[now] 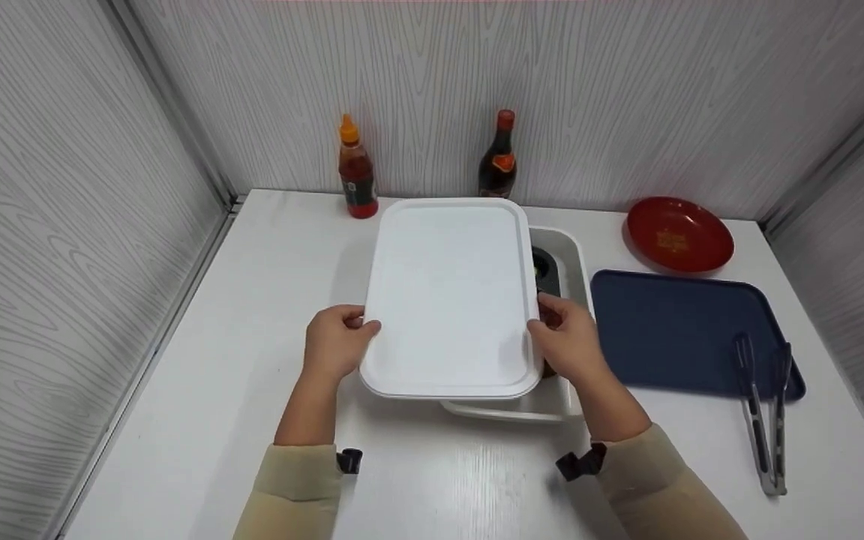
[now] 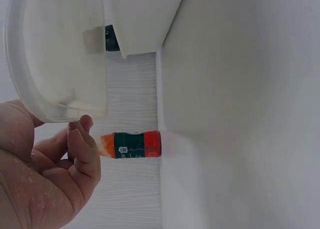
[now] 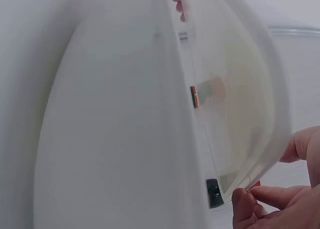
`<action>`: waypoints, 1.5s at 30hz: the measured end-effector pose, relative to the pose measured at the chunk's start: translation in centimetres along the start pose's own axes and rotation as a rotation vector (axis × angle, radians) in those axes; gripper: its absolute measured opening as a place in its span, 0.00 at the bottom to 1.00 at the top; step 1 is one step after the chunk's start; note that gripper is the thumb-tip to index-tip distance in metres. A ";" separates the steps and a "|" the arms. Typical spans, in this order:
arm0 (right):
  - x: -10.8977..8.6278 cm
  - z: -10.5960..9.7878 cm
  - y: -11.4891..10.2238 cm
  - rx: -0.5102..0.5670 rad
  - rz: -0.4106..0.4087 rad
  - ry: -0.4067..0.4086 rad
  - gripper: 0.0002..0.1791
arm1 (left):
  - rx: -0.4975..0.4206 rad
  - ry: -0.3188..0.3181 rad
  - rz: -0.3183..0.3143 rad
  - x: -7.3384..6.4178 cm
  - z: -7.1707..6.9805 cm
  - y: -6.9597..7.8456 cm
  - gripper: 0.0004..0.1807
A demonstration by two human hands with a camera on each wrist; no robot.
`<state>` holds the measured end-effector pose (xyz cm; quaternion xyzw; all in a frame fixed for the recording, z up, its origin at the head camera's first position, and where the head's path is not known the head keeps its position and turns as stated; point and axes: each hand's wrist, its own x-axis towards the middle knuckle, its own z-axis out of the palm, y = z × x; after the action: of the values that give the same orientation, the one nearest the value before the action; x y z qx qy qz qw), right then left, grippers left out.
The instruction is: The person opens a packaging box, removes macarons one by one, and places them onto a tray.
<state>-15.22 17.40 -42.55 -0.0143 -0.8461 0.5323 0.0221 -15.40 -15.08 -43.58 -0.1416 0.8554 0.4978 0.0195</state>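
Observation:
A white rectangular lid (image 1: 451,300) is held up by both hands, one on each long side. My left hand (image 1: 333,341) pinches its left edge between thumb and fingers. On the right edge, my right hand (image 1: 568,337) pinches it likewise. Below and a little to the right stands a white plastic bin (image 1: 511,412), partly covered from view by the lid. A dark object (image 1: 546,271) with a round hollow shows inside the bin; the rest of it is hidden. In the right wrist view, a gap separates the lid (image 3: 240,89) from the bin's wall (image 3: 120,114).
A red sauce bottle (image 1: 358,176) with an orange cap and a dark bottle (image 1: 498,161) stand at the back. To the right are a red plate (image 1: 679,234) and a navy tray (image 1: 664,330). Tongs (image 1: 769,435) lie partly across that tray.

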 end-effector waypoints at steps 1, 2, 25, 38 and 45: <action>-0.1 0.2 -0.1 0.006 -0.007 -0.011 0.30 | 0.002 0.004 -0.004 0.0 -0.2 -0.1 0.22; -0.2 0.4 -0.1 0.010 -0.014 -0.021 0.30 | 0.004 0.010 -0.003 0.1 -0.5 -0.1 0.22; -1.4 5.7 -2.4 0.098 -0.120 -0.224 0.26 | 0.092 0.112 -0.057 1.3 -6.1 -2.3 0.23; -2.1 9.1 -3.9 0.084 -0.148 -0.309 0.12 | 0.099 0.160 -0.095 2.2 -8.1 -4.4 0.23; -1.7 10.8 -4.8 0.111 -0.186 -0.389 0.12 | 0.148 0.198 -0.092 2.9 -9.5 -5.5 0.23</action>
<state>-14.11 5.51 -42.89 0.1680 -0.8016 0.5664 -0.0920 -15.75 -26.42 -44.01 -0.2276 0.8801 0.4155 -0.0320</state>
